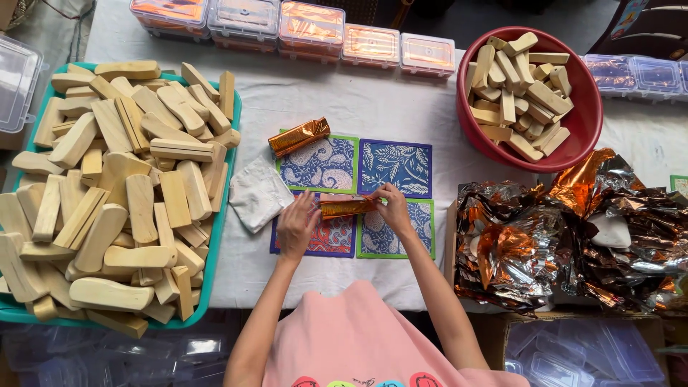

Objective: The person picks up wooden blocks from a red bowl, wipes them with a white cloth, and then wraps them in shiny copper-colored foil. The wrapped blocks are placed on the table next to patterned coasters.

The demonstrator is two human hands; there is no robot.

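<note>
Foil-wrapped block (346, 206), copper-coloured, lies across 4 patterned mats (356, 195) at the middle of the table (401, 100), pinched at its right end by the right hand (393, 208), while the left hand (297, 223) lies spread and flat just beside its left end. A teal tray (223, 215) heaped with pale wooden blocks fills the left edge. Crumpled foil sheets (573, 229) pile at the right edge, a red bowl (588, 122) of blocks behind them. A second wrapped block (299, 136) rests near the mats' far-left corner, with a white cloth (256, 193) beside it.
</note>
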